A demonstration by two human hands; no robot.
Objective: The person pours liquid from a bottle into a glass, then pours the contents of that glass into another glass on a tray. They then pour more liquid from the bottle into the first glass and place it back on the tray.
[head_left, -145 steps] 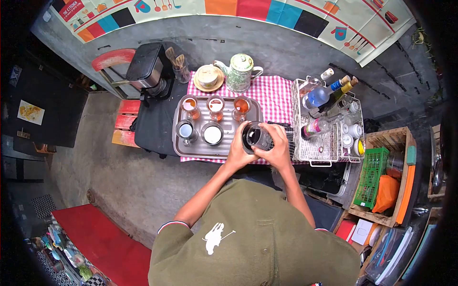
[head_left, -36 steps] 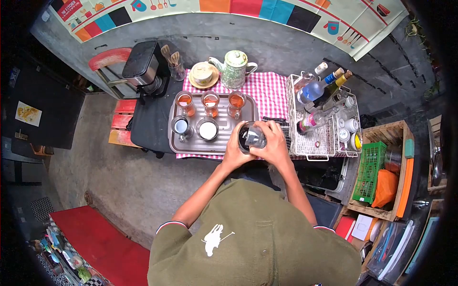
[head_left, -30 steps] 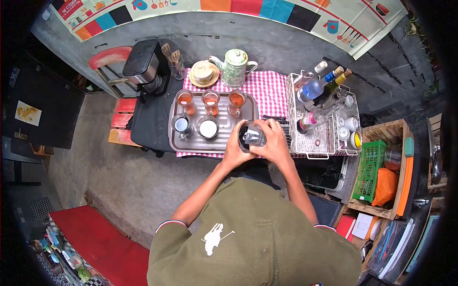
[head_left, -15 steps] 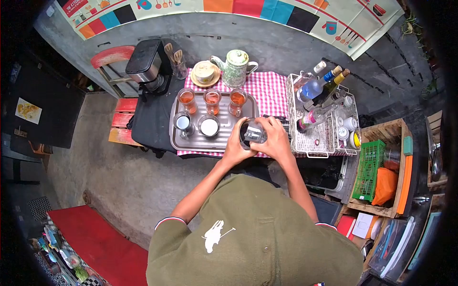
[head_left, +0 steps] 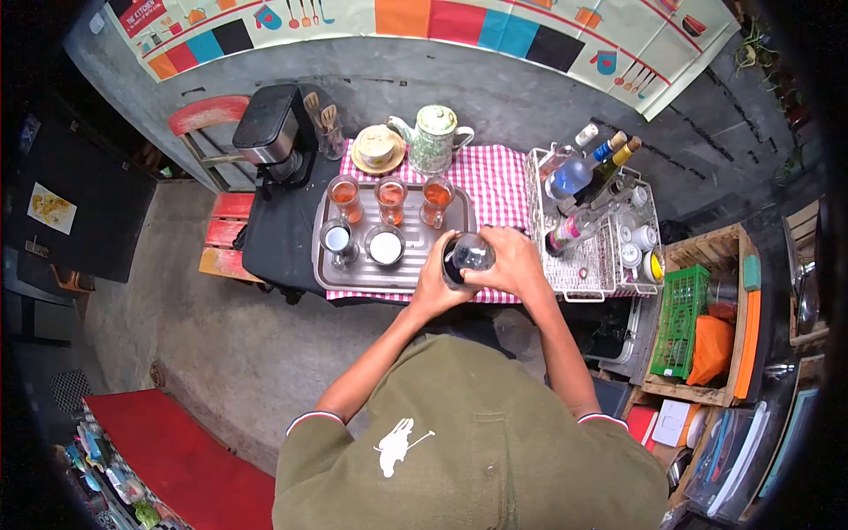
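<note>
In front of my chest, just beyond the near right corner of the brown tray (head_left: 459, 199), my left hand (head_left: 433, 288) wraps round a dark round jar (head_left: 451, 265). My right hand (head_left: 512, 265) grips a clear rounded lid (head_left: 474, 252) at the jar's top, which sits off to the right of the dark opening. My fingers partly hide both pieces. On the tray stand several glass mugs: a back row with reddish drink, such as the middle mug (head_left: 390, 201), a mug with pale contents (head_left: 337, 240) and a glass bowl of white contents (head_left: 385, 247).
Behind the tray are a green speckled teapot (head_left: 435, 141), a lidded cup on a saucer (head_left: 377, 148) and a coffee maker (head_left: 272, 132). To the right, a white wire basket (head_left: 574, 281) holds bottles and small jars. A wooden crate (head_left: 698, 389) stands farther right.
The clear lid has shifted to the right against the dark jar, and more of the dark opening shows. My right hand has moved slightly right and down. The tray items stay put.
</note>
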